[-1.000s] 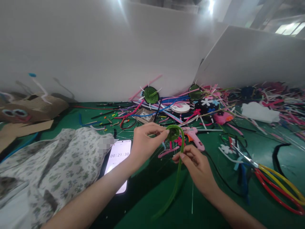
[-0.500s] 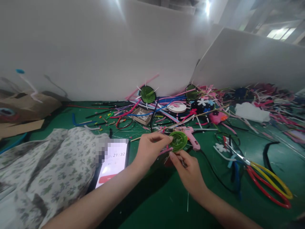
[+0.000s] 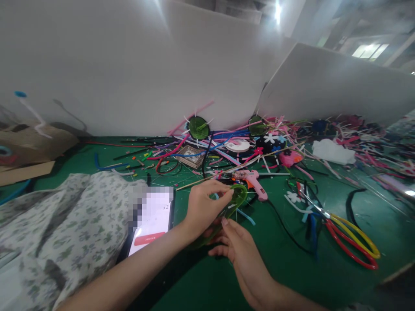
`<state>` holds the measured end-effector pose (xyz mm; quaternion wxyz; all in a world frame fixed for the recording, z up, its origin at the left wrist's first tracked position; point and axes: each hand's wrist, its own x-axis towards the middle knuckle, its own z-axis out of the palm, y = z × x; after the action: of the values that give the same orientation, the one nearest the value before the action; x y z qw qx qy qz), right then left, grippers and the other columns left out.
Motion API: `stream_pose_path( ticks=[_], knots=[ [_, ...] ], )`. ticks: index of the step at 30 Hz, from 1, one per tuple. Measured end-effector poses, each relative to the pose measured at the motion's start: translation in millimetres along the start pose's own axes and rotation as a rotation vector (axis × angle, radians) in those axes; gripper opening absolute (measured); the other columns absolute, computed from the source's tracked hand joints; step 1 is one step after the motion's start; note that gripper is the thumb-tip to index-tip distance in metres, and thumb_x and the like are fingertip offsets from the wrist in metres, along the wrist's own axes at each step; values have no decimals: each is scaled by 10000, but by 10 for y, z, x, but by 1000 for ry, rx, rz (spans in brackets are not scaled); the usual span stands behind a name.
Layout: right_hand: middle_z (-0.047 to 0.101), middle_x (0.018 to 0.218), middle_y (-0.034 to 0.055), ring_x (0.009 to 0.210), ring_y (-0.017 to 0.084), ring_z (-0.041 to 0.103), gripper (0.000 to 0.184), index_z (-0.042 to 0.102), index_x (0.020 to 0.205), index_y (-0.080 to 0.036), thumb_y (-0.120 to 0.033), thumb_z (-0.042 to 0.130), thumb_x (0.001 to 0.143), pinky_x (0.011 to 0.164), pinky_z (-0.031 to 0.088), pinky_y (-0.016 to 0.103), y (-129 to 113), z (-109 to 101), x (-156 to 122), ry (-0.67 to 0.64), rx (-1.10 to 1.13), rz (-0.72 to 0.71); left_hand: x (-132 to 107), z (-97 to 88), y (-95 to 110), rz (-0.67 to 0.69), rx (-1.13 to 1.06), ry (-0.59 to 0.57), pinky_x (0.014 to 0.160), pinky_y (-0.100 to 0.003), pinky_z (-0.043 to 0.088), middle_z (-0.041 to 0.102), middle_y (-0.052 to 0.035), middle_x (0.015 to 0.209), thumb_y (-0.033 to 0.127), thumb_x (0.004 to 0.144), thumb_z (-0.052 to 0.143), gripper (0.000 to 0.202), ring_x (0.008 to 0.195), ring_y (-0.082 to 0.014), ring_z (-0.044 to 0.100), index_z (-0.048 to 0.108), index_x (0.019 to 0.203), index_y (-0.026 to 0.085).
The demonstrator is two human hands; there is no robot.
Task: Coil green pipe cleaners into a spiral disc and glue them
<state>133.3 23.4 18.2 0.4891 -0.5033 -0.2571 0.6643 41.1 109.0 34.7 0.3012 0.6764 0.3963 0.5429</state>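
Observation:
My left hand (image 3: 204, 207) pinches the coiled end of a green pipe cleaner (image 3: 238, 195) just above the green table. The rest of that stem runs down and left under my hands. My right hand (image 3: 238, 248) sits below it, fingers curled around the lower stretch of the green stem. Both hands hover over the green mat (image 3: 292, 276) near the table's middle.
A phone (image 3: 151, 222) with a lit screen lies left of my hands, beside patterned cloth (image 3: 65, 224). A pink glue gun (image 3: 253, 181) lies just behind. A heap of coloured pipe cleaners (image 3: 227, 142), red and yellow loops (image 3: 353, 242), white board walls (image 3: 129, 65), cardboard (image 3: 29, 147).
The green pipe cleaner was a long stem with a small coil; the coil grew and tilted. My right hand dropped lower and nearer me. The view shifted left.

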Motion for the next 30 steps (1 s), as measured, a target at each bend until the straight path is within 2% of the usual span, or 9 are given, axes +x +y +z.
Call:
stream_pose_path(
  ticks=[3, 7, 12, 16, 22, 25, 30],
  knots=[
    [691, 828, 96, 722, 164, 620, 456, 629, 856, -119, -535, 726, 696, 587, 515, 268, -16, 6, -80, -9, 53, 61, -36, 1, 1, 82, 56, -23, 665, -264, 512, 735, -48, 768, 173, 770, 687, 85, 724, -164, 678, 759, 726, 178],
    [693, 771, 84, 698, 159, 623, 490, 614, 898, -123, -553, 719, 688, 576, 501, 259, -161, -17, -174, -35, -8, 132, -50, -15, -24, 204, 101, -90, 660, -263, 513, 739, -49, 768, 188, 786, 670, 100, 720, -164, 677, 763, 751, 176],
    [573, 518, -15, 485, 127, 557, 348, 572, 800, -149, -491, 628, 769, 518, 490, 269, -395, -114, -216, -147, -174, 248, -17, -37, -56, 289, 129, -159, 631, -245, 502, 742, -42, 764, 202, 784, 677, 97, 702, -155, 675, 758, 734, 186],
    [567, 531, -27, 486, 130, 565, 256, 565, 772, -165, -420, 589, 785, 468, 490, 252, -521, -208, -209, -193, -255, 283, 4, -64, -40, 308, 135, -188, 652, -249, 500, 744, -41, 772, 222, 797, 668, 112, 719, -157, 675, 752, 728, 192],
    [581, 509, -10, 420, 112, 540, 259, 527, 647, -180, -381, 494, 806, 383, 443, 199, -730, -332, -109, -288, -401, 256, -3, -83, -19, 265, 159, -286, 683, -254, 490, 740, -41, 811, 246, 826, 638, 135, 769, -163, 669, 757, 768, 215],
    [562, 470, -17, 402, 108, 529, 228, 537, 656, -181, -343, 461, 799, 339, 395, 171, -826, -370, 7, -273, -496, 226, -12, -62, -16, 219, 161, -319, 674, -251, 480, 738, -29, 796, 246, 810, 651, 120, 760, -162, 662, 755, 751, 232],
    [537, 450, -38, 374, 117, 498, 210, 500, 724, -202, -355, 406, 833, 318, 321, 181, -835, -356, 121, -240, -645, 110, -6, -40, -12, 22, 164, -323, 650, -243, 470, 728, -24, 749, 210, 775, 649, 135, 712, -161, 648, 751, 687, 215]
  ],
)
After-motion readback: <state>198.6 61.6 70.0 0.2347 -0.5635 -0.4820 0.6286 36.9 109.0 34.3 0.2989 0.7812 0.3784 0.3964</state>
